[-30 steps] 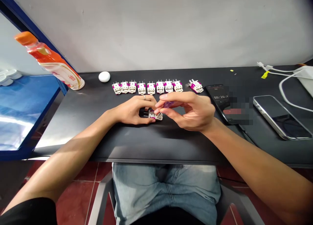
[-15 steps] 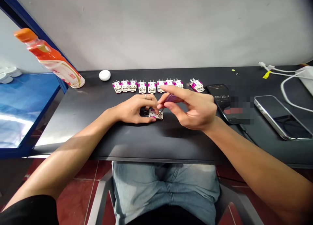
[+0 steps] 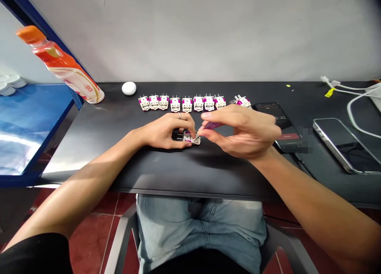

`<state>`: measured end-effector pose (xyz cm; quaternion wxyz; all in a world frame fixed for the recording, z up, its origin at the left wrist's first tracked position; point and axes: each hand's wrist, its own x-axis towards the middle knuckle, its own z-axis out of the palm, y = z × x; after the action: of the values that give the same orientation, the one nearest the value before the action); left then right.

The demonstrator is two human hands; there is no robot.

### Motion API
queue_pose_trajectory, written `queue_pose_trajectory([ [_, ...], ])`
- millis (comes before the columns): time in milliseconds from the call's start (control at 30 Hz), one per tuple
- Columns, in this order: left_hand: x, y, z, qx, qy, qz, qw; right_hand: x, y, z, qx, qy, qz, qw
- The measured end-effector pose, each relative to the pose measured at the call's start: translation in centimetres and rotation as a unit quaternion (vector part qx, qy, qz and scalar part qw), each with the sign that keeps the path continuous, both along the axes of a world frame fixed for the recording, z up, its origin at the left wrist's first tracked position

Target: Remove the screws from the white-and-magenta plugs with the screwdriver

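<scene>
Taking the clock from the plug piece in the left hand, a blue-framed surface (image 3: 32,123) lies at nine o'clock. Small round white dishes (image 3: 13,83) sit on it toward ten; they are cut off by the picture's edge, so I cannot fairly tell what they hold. An orange-capped bottle (image 3: 70,69), closed and wrapped in orange and white, stands on the desk (image 3: 166,168) at ten o'clock, with a white rounded thing (image 3: 129,88) just to its right.

A row of eight plug pieces (image 3: 175,104), white and purple with pins pointing away, runs from ten to one o'clock, near the left hand (image 3: 163,132) but apart from it. That hand is curled narrow around the plug piece (image 3: 187,137), holding it on the desk. The right hand (image 3: 244,131) pinches a purple-handled tool (image 3: 212,125) between thumb and fingers, its thin metal shaft reaching the plug piece's right end.

At two o'clock a ninth plug piece (image 3: 244,101) lies apart from the row, partly blocked by the right hand, which also covers part of a black phone (image 3: 290,135) at three. Beyond that lies a silver-edged phone (image 3: 348,145); white cables (image 3: 355,88) with a yellow tag (image 3: 330,92) lie between two and three.
</scene>
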<state>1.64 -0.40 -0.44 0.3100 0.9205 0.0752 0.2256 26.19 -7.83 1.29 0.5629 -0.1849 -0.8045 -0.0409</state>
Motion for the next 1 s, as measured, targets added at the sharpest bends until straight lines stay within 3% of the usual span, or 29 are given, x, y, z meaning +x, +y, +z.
queue_pose_trajectory([
  [333,-0.16,0.22,-0.48,0.001,-0.007,0.005,1.000,-0.21,-0.01,0.08,0.018,-0.002,-0.026,1.000],
  [500,-0.18,0.24,-0.43,0.012,-0.010,0.008,1.000,-0.33,-0.08,-0.09,-0.039,-0.022,0.009,0.999],
  [633,-0.20,0.27,-0.27,0.023,0.003,0.008,1.000,-0.29,-0.06,-0.09,0.018,-0.006,-0.021,1.000],
  [767,-0.30,0.37,-0.17,0.037,0.015,0.039,0.998,-0.21,-0.28,-0.08,-0.054,-0.037,0.006,0.998],
  [900,-0.44,0.41,-0.02,0.037,0.044,0.050,0.997,0.02,-0.41,-0.34,-0.018,-0.019,-0.033,0.999],
  [1000,-0.48,0.41,0.01,0.043,0.040,0.046,0.997,0.17,-0.41,-0.43,-0.063,-0.042,-0.002,0.997],
])
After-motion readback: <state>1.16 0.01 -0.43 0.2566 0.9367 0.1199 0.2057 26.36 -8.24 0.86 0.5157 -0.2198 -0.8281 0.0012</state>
